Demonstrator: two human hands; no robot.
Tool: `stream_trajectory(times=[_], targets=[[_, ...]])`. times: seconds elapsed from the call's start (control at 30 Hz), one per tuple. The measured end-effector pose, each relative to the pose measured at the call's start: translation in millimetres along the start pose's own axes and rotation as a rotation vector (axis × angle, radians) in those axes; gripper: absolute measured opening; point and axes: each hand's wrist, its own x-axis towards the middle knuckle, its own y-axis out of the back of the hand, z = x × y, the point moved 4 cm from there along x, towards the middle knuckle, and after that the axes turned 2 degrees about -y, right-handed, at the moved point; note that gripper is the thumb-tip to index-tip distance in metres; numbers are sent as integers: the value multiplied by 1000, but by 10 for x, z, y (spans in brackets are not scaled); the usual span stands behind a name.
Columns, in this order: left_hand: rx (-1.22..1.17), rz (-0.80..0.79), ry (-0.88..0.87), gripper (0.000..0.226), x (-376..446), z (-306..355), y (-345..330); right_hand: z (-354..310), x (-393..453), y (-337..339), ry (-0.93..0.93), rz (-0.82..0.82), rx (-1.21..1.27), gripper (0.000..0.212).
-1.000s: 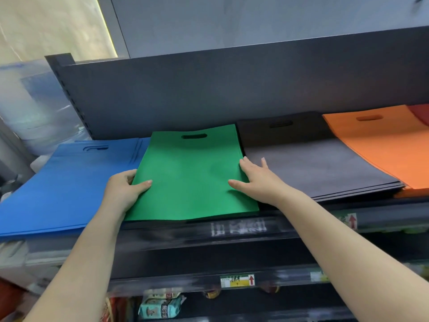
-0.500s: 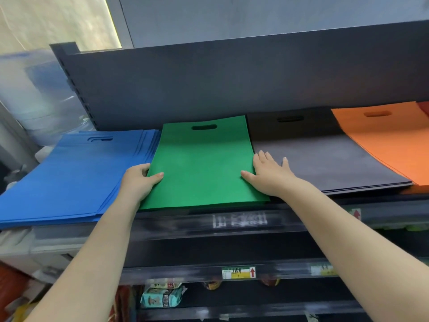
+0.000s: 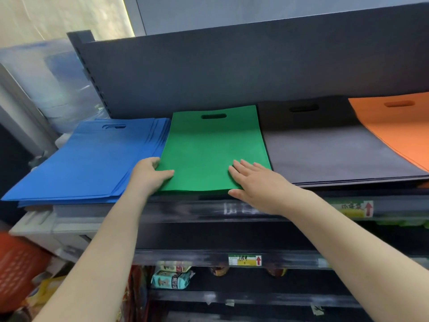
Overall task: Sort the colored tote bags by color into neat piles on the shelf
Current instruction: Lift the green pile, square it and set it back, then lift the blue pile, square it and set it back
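Observation:
Four piles of flat tote bags lie side by side on the top shelf (image 3: 209,210): blue (image 3: 88,159), green (image 3: 209,147), dark grey (image 3: 325,149) and orange (image 3: 399,131). My left hand (image 3: 148,176) holds the green pile's left edge near the front corner, thumb on top and fingers curled under the edge. My right hand (image 3: 253,180) lies flat with straight fingers on the green pile's front right corner, partly over the shelf's front edge.
A dark back panel (image 3: 232,73) rises behind the piles. Below are lower shelves with price tags (image 3: 245,260) and snack packs (image 3: 171,278). A red basket (image 3: 16,270) and a clear sheet (image 3: 46,77) stand at the left.
The view has shifted, so the piles sit slightly higher and further right. My right hand slid back towards the green pile's front right corner; my left hand stays at the left edge.

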Motion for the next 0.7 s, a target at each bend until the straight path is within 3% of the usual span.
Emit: stream_trajectory(times=[0.17, 0.37, 0.57, 0.7], targets=[[-235, 28, 96, 60, -14, -44, 29, -14, 37, -16, -6, -19, 8, 65], [-287, 70, 36, 52, -119, 8, 93, -197, 76, 92, -9, 11, -4, 74], [48, 197, -179, 39, -183, -38, 464, -696, 336, 371, 97, 287, 41, 50], [277, 140, -214, 39, -181, -278, 776, -1019, 514, 468, 124, 338, 99, 45]])
